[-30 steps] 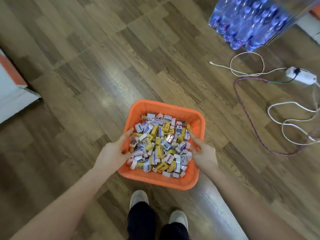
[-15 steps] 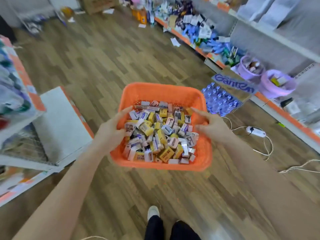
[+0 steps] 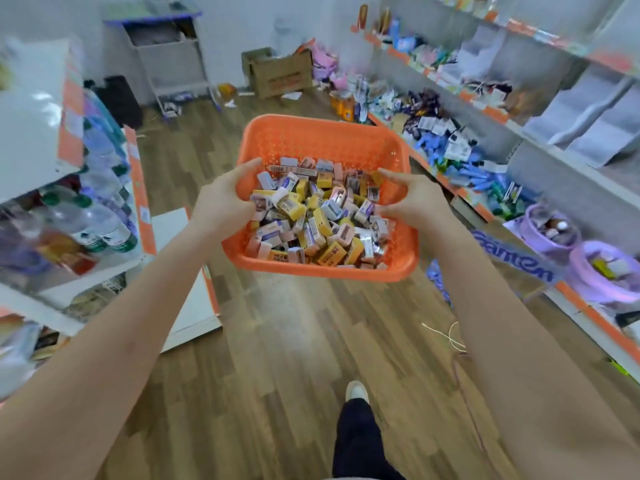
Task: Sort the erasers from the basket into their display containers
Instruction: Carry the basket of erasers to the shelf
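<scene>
At the bottom edge of the frame, we see our dark trouser leg (image 3: 356, 441) and one pale shoe (image 3: 356, 389) on the wood-plank floor (image 3: 277, 358). Both bare forearms run up from the lower corners toward the centre.

Our left hand (image 3: 221, 202) grips the left rim of the orange basket (image 3: 322, 140). The thumb lies over the rim along the inside wall, and the fingers curl round the outside, where we cannot see them. Our right hand (image 3: 412, 202) grips the right rim, with thumb and forefinger bent over the edge just above the heap. Its other fingers are hidden behind the wall.

The basket hangs between the two hands in the centre of the frame, clear of the floor. Inside it the erasers (image 3: 311, 220) lie in a loose heap toward the near wall. They are small boxed blocks in yellow, white, pink and lilac, and the far mesh wall above them is bare.

Right of centre, below the basket, a thin pale cable (image 3: 446, 336) loops on the floor. Beyond it a pack with blue lettering (image 3: 512, 261) lies beside two lilac tubs (image 3: 550, 230) at the foot of the right-hand shelving (image 3: 554, 174).

At the left of the frame an orange-edged shelf unit (image 3: 138, 188) carries water bottles (image 3: 110, 233), which are blurred. At the top, a cardboard box (image 3: 277, 76) and a grey trolley (image 3: 166, 53) stand by the far wall.
</scene>
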